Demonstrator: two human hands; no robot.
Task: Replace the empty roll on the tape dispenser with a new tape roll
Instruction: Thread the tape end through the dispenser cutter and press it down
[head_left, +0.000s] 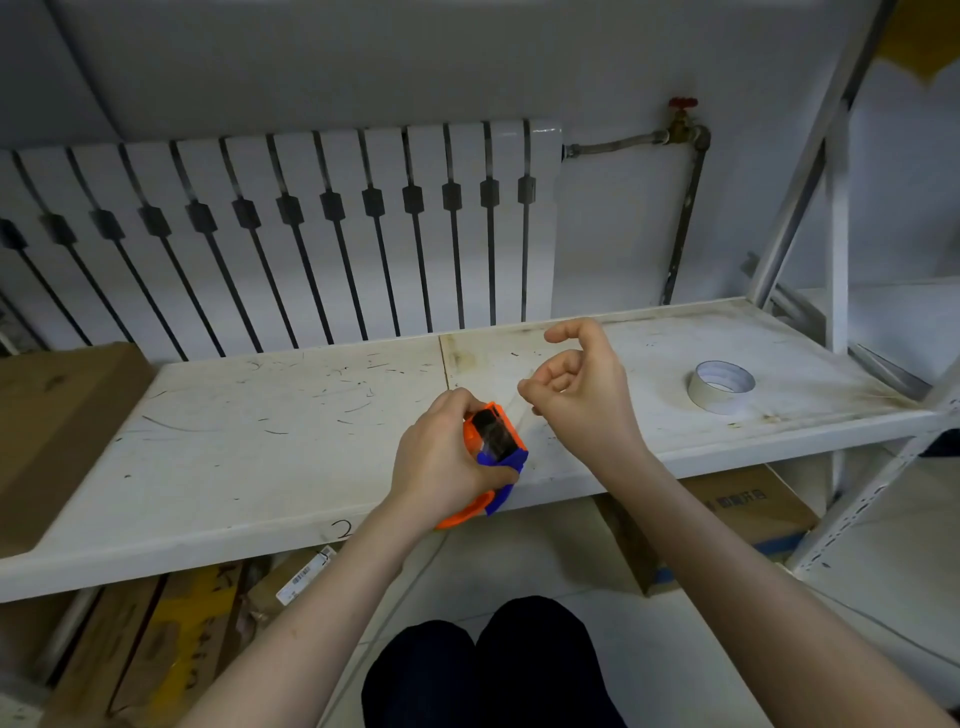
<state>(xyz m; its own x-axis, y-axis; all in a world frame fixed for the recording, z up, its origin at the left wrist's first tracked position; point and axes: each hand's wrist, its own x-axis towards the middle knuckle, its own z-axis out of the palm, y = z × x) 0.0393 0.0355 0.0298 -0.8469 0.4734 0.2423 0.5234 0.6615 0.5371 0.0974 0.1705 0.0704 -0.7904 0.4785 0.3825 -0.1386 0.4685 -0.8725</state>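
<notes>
Orange and blue plastic, the tape dispenser (493, 452) sits clamped in the left hand (441, 457) above the front edge of a scuffed white shelf (260, 441). Just right of it, the right hand (576, 384) hovers with fingers loosely curled, gripping nothing visible. Farther right of that hand, well apart, a white tape roll (721, 387) lies flat on the shelf, so fitting the new roll seems not yet done.

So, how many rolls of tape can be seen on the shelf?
1. A pale tape roll lies flat on the right part of the white shelf, beyond the right hand. The tape dispenser in the left hand may hide another.
</notes>
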